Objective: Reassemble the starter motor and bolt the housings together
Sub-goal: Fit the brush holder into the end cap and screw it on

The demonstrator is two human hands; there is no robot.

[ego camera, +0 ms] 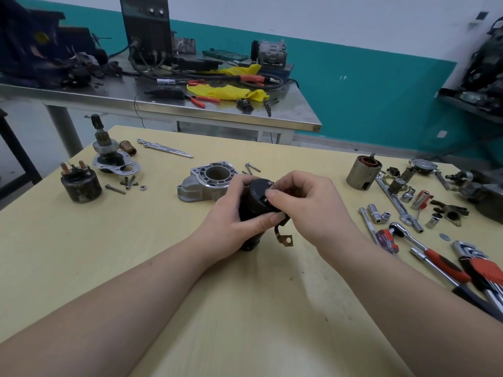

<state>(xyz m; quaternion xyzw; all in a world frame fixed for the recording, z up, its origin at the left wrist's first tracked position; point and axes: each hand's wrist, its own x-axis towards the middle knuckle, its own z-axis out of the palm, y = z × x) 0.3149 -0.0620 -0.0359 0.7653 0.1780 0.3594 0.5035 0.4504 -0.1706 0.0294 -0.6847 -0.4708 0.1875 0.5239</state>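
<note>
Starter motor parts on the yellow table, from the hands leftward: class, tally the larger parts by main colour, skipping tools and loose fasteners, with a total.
Black: 2, the held motor body and the solenoid.
Silver: 2, the aluminium housing and the pinion assembly.
Brass: 1, the sleeve.
Total: 5.

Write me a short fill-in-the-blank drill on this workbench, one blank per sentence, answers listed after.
1. Both hands hold the ____ motor body above the wooden table.
2. The aluminium housing lies just ____ the hands, farther from the camera.
3. The solenoid with two copper terminals stands on the table's ____ side.
4. The ratchet with the red handle lies to the ____ of the right hand.

Answers: black; behind; left; right
</note>
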